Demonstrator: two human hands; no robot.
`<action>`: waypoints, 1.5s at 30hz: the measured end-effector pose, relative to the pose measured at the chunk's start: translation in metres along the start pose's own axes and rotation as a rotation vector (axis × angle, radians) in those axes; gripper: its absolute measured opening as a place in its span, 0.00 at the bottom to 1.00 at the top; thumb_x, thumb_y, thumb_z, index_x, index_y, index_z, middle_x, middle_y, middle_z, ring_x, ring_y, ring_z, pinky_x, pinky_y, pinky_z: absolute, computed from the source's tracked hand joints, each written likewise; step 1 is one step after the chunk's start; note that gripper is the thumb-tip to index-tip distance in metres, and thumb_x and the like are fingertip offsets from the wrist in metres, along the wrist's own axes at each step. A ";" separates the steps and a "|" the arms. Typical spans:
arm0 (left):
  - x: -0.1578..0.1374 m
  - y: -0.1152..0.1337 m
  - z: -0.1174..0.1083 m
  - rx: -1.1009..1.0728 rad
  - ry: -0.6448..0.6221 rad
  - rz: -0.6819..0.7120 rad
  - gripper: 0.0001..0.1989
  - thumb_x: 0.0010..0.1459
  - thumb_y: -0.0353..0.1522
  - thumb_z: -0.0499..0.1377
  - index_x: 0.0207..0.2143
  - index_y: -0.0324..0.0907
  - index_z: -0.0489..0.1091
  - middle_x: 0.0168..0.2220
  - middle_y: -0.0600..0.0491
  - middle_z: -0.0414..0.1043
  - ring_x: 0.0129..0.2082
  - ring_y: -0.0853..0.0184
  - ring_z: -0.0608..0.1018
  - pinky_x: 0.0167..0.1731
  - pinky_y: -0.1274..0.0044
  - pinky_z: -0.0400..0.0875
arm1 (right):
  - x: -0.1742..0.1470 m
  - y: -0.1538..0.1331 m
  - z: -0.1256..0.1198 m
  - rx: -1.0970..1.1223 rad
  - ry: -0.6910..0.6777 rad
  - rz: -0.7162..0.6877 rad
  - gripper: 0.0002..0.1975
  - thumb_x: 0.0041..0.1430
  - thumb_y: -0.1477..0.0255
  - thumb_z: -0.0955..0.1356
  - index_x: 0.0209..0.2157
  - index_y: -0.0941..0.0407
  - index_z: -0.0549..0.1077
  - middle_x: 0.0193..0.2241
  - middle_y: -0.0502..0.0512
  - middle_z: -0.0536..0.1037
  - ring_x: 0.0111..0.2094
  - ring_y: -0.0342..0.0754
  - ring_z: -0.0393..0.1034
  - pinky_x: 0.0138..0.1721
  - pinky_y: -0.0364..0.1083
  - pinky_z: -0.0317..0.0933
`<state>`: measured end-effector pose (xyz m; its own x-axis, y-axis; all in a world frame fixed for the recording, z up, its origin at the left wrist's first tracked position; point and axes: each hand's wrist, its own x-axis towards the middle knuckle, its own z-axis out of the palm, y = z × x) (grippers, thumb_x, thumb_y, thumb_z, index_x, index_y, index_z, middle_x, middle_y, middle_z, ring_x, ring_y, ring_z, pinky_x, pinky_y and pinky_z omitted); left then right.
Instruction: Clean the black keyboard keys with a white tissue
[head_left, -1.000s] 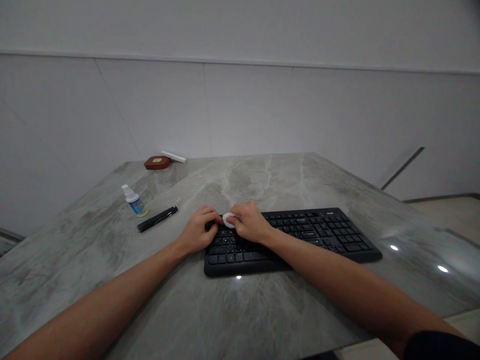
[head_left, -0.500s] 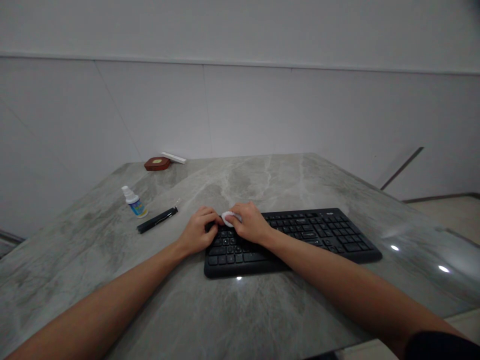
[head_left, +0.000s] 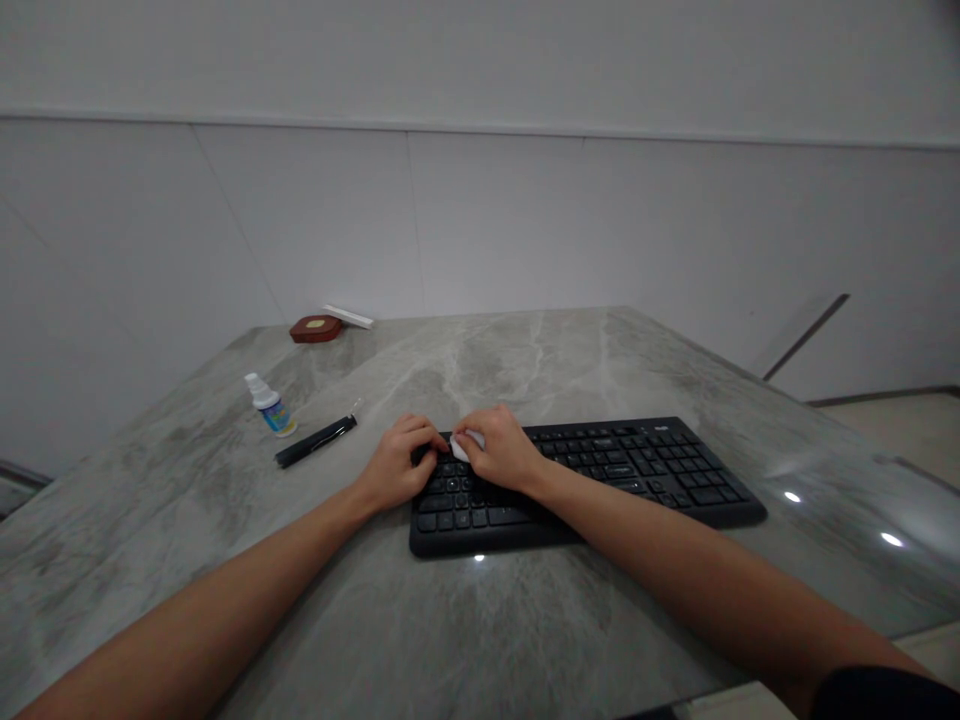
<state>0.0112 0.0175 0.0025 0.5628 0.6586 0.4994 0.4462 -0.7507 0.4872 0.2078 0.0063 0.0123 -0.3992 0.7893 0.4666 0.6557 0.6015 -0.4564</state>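
Note:
A black computer keyboard (head_left: 630,470) lies on the grey marbled tabletop (head_left: 487,365), slightly angled. My left hand (head_left: 397,460) grips its upper left corner with bent fingers, the thumb over the keys. Pinched in my right hand (head_left: 501,450) is a white, soft-looking wad (head_left: 463,447), a tissue or cloth; I cannot tell which. It rests against the keys near the keyboard's top left, close to the left fingertips. My right wrist and forearm cover part of the middle keys.
Left of the keyboard are a black pen-like tool (head_left: 316,441) with a clear tip and a small white spray bottle (head_left: 271,408) with a blue and yellow label. A reddish-brown box (head_left: 316,329) and a white strip (head_left: 349,317) lie at the back, by the wall (head_left: 510,220).
The white wad has shifted slightly and shows less between the right fingers, which are drawn in a little more. The left hand and keyboard have hardly moved.

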 end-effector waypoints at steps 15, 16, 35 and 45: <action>-0.002 0.002 0.001 -0.060 0.079 -0.020 0.09 0.62 0.37 0.57 0.37 0.42 0.72 0.33 0.52 0.70 0.35 0.64 0.71 0.36 0.73 0.67 | -0.002 0.000 0.002 0.240 0.182 -0.269 0.14 0.62 0.72 0.66 0.50 0.55 0.69 0.41 0.57 0.73 0.43 0.49 0.68 0.45 0.49 0.64; -0.002 0.003 0.000 -0.076 0.106 -0.008 0.08 0.62 0.36 0.57 0.37 0.42 0.72 0.33 0.52 0.70 0.36 0.64 0.72 0.37 0.73 0.67 | -0.002 0.000 0.002 0.230 0.199 -0.241 0.18 0.60 0.70 0.68 0.51 0.56 0.68 0.42 0.58 0.73 0.43 0.50 0.68 0.45 0.50 0.64; -0.003 0.011 0.002 -0.126 0.372 -0.283 0.08 0.56 0.37 0.60 0.30 0.41 0.71 0.27 0.55 0.73 0.29 0.67 0.74 0.34 0.75 0.70 | -0.003 -0.001 0.000 0.125 -0.043 -0.093 0.13 0.64 0.65 0.65 0.30 0.57 0.73 0.25 0.52 0.76 0.27 0.44 0.68 0.31 0.42 0.56; -0.007 0.029 0.007 -0.019 0.293 -0.046 0.11 0.58 0.35 0.61 0.43 0.42 0.70 0.38 0.51 0.73 0.38 0.64 0.73 0.41 0.72 0.69 | -0.001 0.000 0.000 0.013 0.015 -0.002 0.22 0.69 0.61 0.58 0.27 0.57 0.74 0.21 0.52 0.73 0.25 0.44 0.66 0.30 0.43 0.55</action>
<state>0.0249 -0.0096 0.0082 0.3165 0.6806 0.6607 0.4522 -0.7206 0.5256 0.2083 0.0059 0.0115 -0.3908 0.7862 0.4787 0.6462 0.6047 -0.4656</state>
